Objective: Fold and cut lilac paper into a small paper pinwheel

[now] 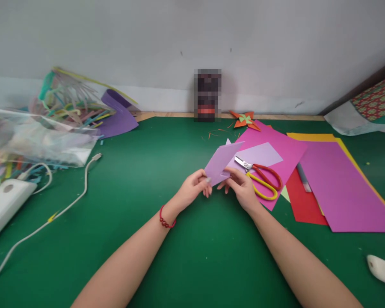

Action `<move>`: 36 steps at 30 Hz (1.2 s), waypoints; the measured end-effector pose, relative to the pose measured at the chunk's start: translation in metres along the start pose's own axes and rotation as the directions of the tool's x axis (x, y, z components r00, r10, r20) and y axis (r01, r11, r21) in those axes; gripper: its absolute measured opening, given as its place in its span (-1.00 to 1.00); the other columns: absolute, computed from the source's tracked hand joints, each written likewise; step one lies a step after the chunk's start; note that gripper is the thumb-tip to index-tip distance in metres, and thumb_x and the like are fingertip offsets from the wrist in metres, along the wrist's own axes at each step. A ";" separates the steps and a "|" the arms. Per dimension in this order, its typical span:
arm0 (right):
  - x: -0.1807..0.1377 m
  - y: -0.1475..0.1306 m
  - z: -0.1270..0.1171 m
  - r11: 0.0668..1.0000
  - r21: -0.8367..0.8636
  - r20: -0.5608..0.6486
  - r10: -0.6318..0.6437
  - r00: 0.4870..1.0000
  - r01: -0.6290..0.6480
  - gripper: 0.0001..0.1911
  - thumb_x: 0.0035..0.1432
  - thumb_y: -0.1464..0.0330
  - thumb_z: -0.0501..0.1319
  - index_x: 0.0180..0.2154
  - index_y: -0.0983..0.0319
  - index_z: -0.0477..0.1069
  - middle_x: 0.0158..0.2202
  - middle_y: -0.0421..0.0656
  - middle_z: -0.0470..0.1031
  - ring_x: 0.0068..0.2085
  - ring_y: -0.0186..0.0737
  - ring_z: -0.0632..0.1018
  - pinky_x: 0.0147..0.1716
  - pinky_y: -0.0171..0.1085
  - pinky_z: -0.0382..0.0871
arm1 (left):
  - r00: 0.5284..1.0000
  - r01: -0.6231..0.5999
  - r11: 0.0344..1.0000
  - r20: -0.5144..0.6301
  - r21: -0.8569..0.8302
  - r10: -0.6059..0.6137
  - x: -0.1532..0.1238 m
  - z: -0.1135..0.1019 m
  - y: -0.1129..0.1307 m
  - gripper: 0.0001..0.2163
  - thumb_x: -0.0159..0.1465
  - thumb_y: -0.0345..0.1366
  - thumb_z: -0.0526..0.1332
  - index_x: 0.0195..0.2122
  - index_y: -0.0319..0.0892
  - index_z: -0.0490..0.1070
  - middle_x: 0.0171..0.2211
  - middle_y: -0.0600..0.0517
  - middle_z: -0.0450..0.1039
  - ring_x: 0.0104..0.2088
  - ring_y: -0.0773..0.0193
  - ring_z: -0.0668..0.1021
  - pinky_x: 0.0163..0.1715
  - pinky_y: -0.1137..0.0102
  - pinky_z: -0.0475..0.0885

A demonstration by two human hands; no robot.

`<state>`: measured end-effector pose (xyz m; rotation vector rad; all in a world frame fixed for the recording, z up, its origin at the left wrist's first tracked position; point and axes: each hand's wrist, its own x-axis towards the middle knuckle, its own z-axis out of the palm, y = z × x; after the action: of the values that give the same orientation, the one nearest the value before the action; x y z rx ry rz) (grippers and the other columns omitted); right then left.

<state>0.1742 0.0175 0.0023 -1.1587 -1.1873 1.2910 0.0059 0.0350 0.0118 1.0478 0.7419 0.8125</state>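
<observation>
A folded sheet of light purple paper (pixel 223 160) is held up above the green table, tilted, with one pointed flap behind it. My left hand (pixel 194 186), with a red beaded bracelet at its wrist, pinches the lower left edge. At the lower right edge the fingers of my right hand (pixel 240 188) close on the same paper, partly hidden by it. Just right of that hand lie scissors (pixel 263 175) with one red and one yellow handle. They rest on a magenta sheet (pixel 288 149) and a pale lilac piece (pixel 269 154).
An orange and green paper pinwheel shape (pixel 244 119) lies at the back. Purple (pixel 343 184) and red sheets (pixel 306 203) are stacked at the right, near a white mouse-like object (pixel 383 270). At left are a white power bank (pixel 8 205), its cable (pixel 70 209) and bagged paper strips (pixel 38 132).
</observation>
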 end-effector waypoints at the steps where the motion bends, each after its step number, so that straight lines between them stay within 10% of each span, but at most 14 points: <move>1: 0.000 -0.001 0.000 1.000 -0.004 0.010 -0.003 1.000 0.003 -0.71 -0.01 0.35 0.16 -0.18 0.21 0.41 -0.40 -0.16 0.50 -0.53 -0.26 0.54 -0.65 -0.34 0.31 | 1.000 0.007 0.999 0.012 0.034 -0.008 0.000 0.001 0.000 -0.57 0.02 0.07 0.26 -0.36 -0.23 0.27 -0.64 0.12 0.36 -0.64 0.43 0.39 -0.58 0.49 0.29; 11: -0.003 -0.003 -0.006 1.000 -0.001 0.130 -0.001 0.992 0.002 -0.68 0.02 0.29 0.17 -0.14 0.20 0.43 -0.49 -0.18 0.48 -0.51 -0.24 0.52 -0.61 -0.29 0.35 | 0.990 0.030 0.984 0.129 0.178 -0.054 -0.003 0.002 -0.003 -0.57 0.21 0.06 0.04 -0.35 -0.29 0.34 -0.50 -0.08 0.51 -0.58 0.38 0.47 -0.53 0.47 0.33; 18: -0.001 -0.002 -0.005 0.992 0.122 0.098 0.002 0.995 -0.014 -0.32 0.01 0.17 0.23 0.14 0.07 0.02 -0.29 -0.16 0.48 -0.56 -0.33 0.48 -0.67 -0.36 0.32 | 0.994 0.057 0.975 0.076 0.216 -0.075 -0.003 0.000 0.002 -0.57 0.23 0.03 0.01 -0.47 -0.28 0.31 -0.64 -0.05 0.48 -0.71 0.41 0.40 -0.62 0.49 0.25; 28: -0.005 -0.007 0.005 0.987 -0.136 0.166 0.109 0.980 -0.086 -0.62 -0.07 0.07 0.28 -0.45 0.26 0.32 -0.71 -0.32 0.24 -0.69 -0.41 0.28 -0.71 -0.38 0.15 | 0.986 0.031 0.958 0.146 0.287 -0.075 -0.004 0.000 0.000 -0.51 0.25 0.04 -0.03 -0.50 -0.31 0.41 -0.61 -0.08 0.50 -0.68 0.41 0.43 -0.58 0.49 0.31; 36: -0.006 -0.012 0.001 0.975 -0.211 0.198 0.118 0.973 -0.075 -0.50 0.02 0.01 0.16 -0.71 0.24 0.21 -0.80 -0.29 0.16 -0.72 -0.42 0.21 -0.70 -0.35 0.07 | 0.970 0.043 0.936 0.208 0.350 -0.122 -0.006 0.001 0.004 -0.53 0.27 -0.03 -0.03 -0.56 -0.30 0.40 -0.60 -0.08 0.50 -0.65 0.41 0.43 -0.51 0.49 0.36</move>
<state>0.1744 0.0118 0.0145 -1.2632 -1.4596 1.4191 0.0029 0.0307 0.0161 1.3874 0.7412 0.4862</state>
